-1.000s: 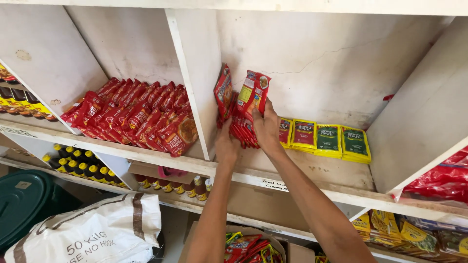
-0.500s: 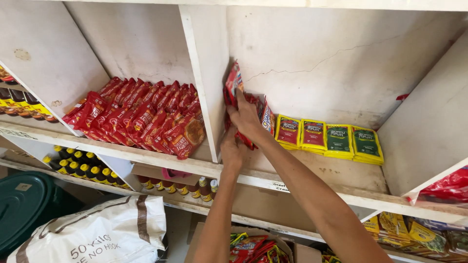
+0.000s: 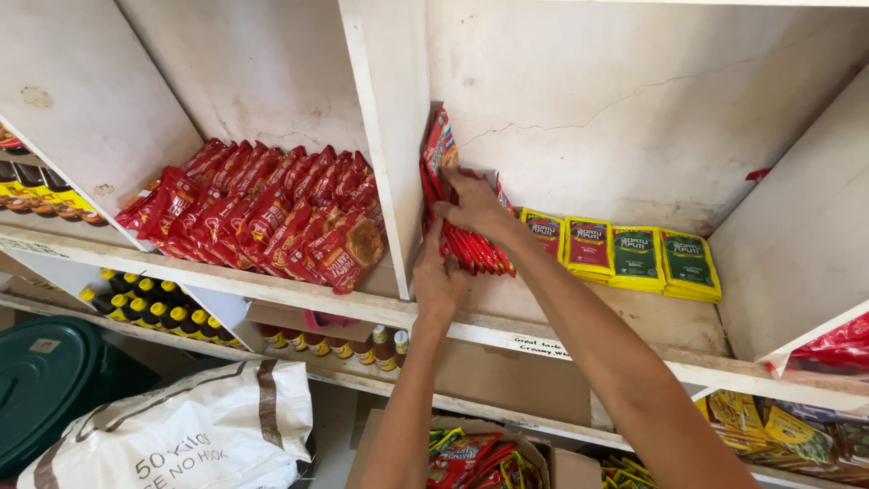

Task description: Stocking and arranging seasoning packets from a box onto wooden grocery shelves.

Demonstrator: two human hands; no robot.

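My right hand (image 3: 478,205) presses a stack of red packets (image 3: 462,237) upright against the white shelf divider (image 3: 391,154), fingers spread over their top edge. My left hand (image 3: 438,274) steadies the same stack from below at the front. More red packets (image 3: 272,215) lie in rows in the compartment to the left of the divider. Yellow and green sachets (image 3: 625,254) sit in a row to the right of the stack, on the same wooden shelf (image 3: 579,317).
Small yellow-capped bottles (image 3: 154,306) and brown bottles (image 3: 353,344) stand on the lower shelf. A white sack (image 3: 181,435) and a dark green bin lid (image 3: 45,380) lie on the floor at left. An open carton of packets (image 3: 480,457) sits below my arms.
My hands have brought the red packets from mid-air down and left into the compartment, setting them against the divider. The view has shifted slightly right.
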